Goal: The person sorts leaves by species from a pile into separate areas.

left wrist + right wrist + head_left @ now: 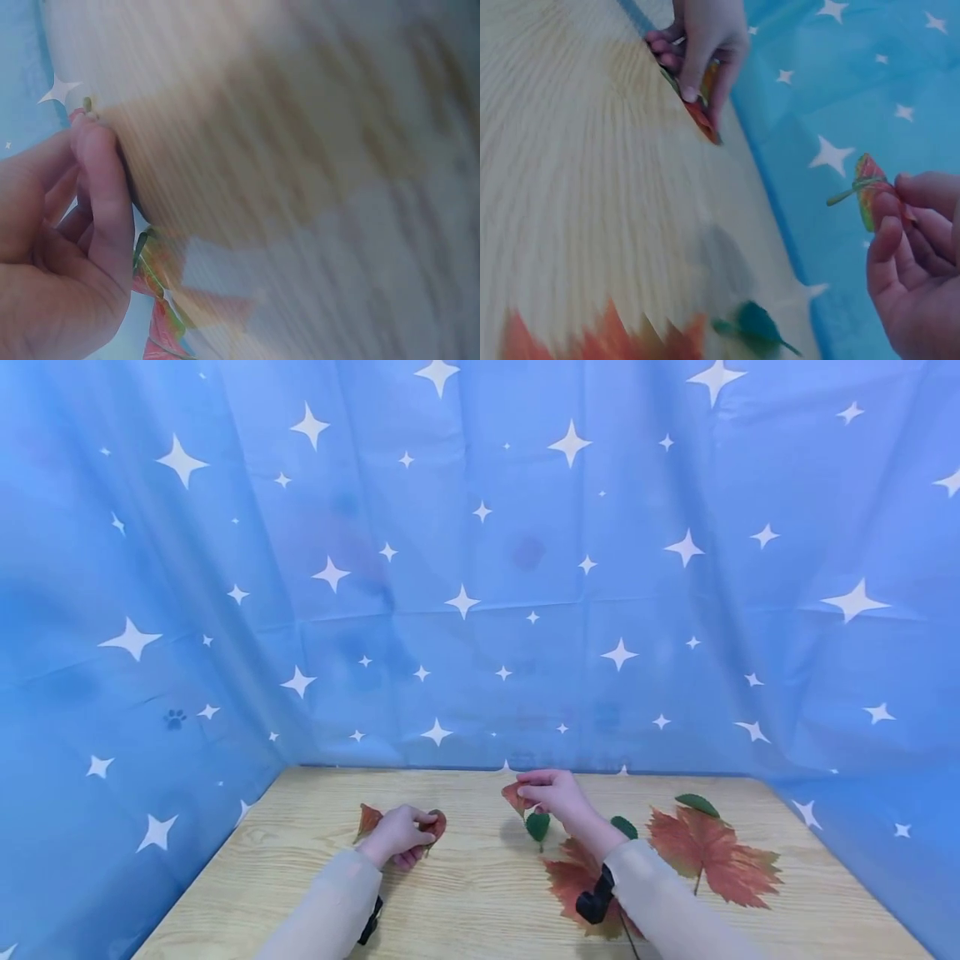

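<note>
My left hand [399, 837] pinches a small reddish leaf with a green edge [438, 827] between thumb and fingers, low over the wooden table. Another small orange-red leaf [367, 821] shows just behind that hand, partly covered by it. My right hand [561, 798] holds up a small red leaf [512, 795] by its edge near the table's far side. In the right wrist view, this leaf [868, 193] shows yellow-green edges and a short stem. Below the right hand lies a small green leaf [537, 827].
A large red maple-like leaf [570, 877] lies partly under my right forearm, with a green leaf [624, 827] at its top. Farther right, a second large red leaf [723, 856] has a green leaf [697, 804] at its upper edge. A blue starry curtain [480, 568] bounds the table [465, 902].
</note>
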`<state>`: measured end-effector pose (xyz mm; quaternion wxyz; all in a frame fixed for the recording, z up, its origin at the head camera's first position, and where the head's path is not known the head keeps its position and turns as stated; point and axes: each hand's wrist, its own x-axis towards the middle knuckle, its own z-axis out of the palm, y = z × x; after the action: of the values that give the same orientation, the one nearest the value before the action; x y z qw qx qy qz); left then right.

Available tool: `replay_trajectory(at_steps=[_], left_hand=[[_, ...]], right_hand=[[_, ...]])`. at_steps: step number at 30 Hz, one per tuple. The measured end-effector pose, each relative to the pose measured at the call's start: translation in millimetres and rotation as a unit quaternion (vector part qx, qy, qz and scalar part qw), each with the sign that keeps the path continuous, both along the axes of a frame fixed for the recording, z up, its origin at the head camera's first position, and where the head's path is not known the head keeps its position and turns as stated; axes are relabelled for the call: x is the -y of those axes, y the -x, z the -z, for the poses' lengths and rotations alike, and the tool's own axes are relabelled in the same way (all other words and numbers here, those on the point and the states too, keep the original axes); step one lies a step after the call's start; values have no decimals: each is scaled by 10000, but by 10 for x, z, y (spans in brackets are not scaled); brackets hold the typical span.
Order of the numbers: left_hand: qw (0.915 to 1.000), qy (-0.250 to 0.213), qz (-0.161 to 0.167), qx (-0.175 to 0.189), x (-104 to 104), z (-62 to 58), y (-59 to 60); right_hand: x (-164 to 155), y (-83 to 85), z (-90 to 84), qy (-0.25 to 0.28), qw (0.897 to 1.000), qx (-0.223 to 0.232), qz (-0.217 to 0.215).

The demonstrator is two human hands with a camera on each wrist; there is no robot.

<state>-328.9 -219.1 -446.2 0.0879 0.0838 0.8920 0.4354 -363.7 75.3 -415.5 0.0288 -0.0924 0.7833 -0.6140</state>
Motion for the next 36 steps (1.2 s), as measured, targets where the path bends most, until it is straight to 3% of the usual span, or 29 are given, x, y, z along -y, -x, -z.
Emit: replay_trajectory(at_steps=[15,25,36], left_hand=[[10000,-9,-55,49,-25,36,36],[9999,14,-125,95,-20,48,64],[9998,-51,-171,104,13,57,56]], right_hand=[[475,-18,305,111,9999,79,16],[659,4,479,-331,9986,38,-404],[748,-13,522,-974,9933,-307,-538]])
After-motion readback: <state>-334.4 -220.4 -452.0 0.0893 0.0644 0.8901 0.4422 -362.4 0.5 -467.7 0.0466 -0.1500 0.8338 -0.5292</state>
